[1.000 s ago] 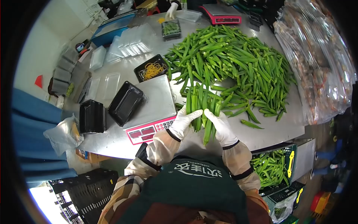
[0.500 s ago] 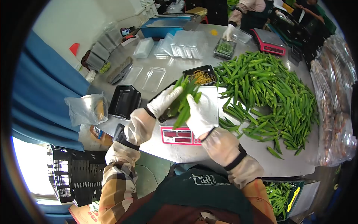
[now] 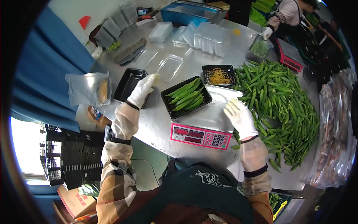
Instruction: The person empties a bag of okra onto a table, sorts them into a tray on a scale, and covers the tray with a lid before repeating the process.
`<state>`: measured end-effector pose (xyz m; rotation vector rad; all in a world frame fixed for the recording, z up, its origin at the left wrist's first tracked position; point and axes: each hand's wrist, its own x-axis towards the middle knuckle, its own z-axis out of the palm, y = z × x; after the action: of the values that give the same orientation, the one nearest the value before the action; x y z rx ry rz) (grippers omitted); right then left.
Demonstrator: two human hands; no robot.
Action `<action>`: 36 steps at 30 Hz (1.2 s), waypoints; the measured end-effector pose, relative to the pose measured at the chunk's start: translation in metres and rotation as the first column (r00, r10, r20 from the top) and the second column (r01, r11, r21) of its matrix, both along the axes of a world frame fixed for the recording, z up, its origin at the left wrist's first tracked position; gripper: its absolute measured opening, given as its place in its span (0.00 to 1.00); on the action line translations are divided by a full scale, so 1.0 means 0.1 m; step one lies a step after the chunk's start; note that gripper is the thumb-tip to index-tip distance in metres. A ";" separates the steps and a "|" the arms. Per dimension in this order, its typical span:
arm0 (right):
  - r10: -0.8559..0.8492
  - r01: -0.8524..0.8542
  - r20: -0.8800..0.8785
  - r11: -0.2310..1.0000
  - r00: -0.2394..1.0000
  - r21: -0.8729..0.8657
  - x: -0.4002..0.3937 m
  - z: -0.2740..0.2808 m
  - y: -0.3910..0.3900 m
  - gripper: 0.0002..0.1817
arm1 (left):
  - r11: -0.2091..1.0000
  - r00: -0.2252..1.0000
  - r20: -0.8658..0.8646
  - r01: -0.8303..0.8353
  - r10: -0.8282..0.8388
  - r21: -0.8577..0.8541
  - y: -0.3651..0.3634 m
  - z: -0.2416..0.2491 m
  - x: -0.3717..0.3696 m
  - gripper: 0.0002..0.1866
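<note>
I see okra (image 3: 186,96) in a tray (image 3: 207,99) on the scale (image 3: 212,120), mid-frame; left hand (image 3: 141,93) and right hand (image 3: 241,118) flank it, both loosely unclenched.

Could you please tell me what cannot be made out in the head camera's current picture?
In the head view:
Exact figures on the scale: too small and blurred.
Left part of its weighing plate: hidden under the tray of okra.
Part of the black tray on the left: behind the left hand.
Most of the crate at lower right: hidden by the right sleeve and cut off by the bottom edge.
</note>
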<state>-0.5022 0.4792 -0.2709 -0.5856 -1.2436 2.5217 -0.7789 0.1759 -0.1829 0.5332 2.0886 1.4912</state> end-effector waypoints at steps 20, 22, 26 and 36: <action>-0.198 -0.001 0.017 0.080 0.980 0.997 -1.24 0.01 -0.20 0.29 | 0.971 0.803 -0.563 -0.240 0.198 -0.001 0.68 -1.14 0.53 0.20; -0.166 -0.134 0.138 0.032 0.976 0.990 -1.07 0.08 -0.28 0.31 | 0.983 0.784 -0.600 -0.184 0.161 0.023 0.86 -1.10 0.64 0.17; -0.359 -0.116 0.040 -0.192 0.932 0.975 -0.65 0.03 -0.34 0.26 | 0.992 0.676 -0.735 -0.121 0.055 -0.038 1.02 -1.09 0.88 0.16; -0.440 0.133 -0.124 -0.009 0.889 0.991 0.02 -0.17 -0.48 0.17 | 0.933 0.564 -0.763 0.041 -0.316 -0.357 1.22 -0.93 1.12 0.23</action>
<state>-0.5002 0.4309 -0.2876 -0.6074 -2.2226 0.6760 -0.6673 0.2980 -0.2762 1.4883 2.7451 0.7962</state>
